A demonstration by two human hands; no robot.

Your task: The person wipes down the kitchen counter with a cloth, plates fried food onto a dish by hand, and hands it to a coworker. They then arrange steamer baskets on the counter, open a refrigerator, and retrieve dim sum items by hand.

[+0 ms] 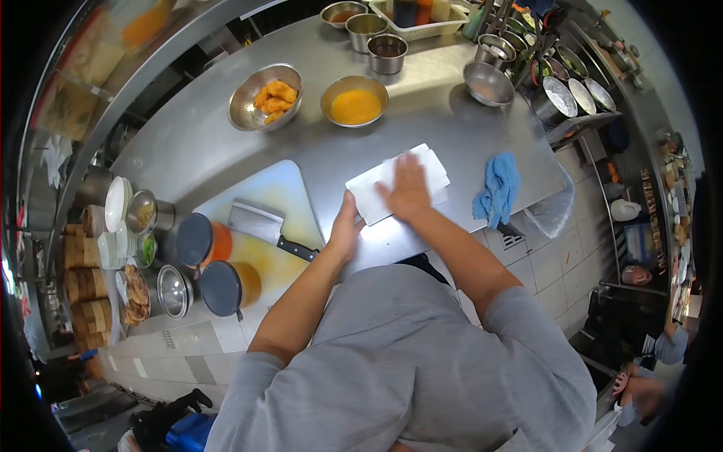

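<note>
Folded white paper towels (pixel 369 190) are in front of me at the near side of the steel table. My left hand (pixel 346 230) grips their left edge, thumb along the side and its other fingers mostly hidden. Over the top of the paper lies my right hand (pixel 409 188), flat with fingers spread and slightly blurred by motion. To the left, a cleaver (pixel 257 223) rests on a stained cutting board (pixel 290 181), its black handle pointing toward my left wrist. A crumpled blue cloth (pixel 498 188) sits right of the paper, at the table edge.
Beyond are a steel bowl of fried pieces (pixel 277 100) and a bowl of yellow liquid (pixel 356 107). Two dark-lidded tubs (pixel 197 241) stand on the board's left side. A small steel bowl (pixel 489 83) is at the back right. People (pixel 640 384) are at lower right.
</note>
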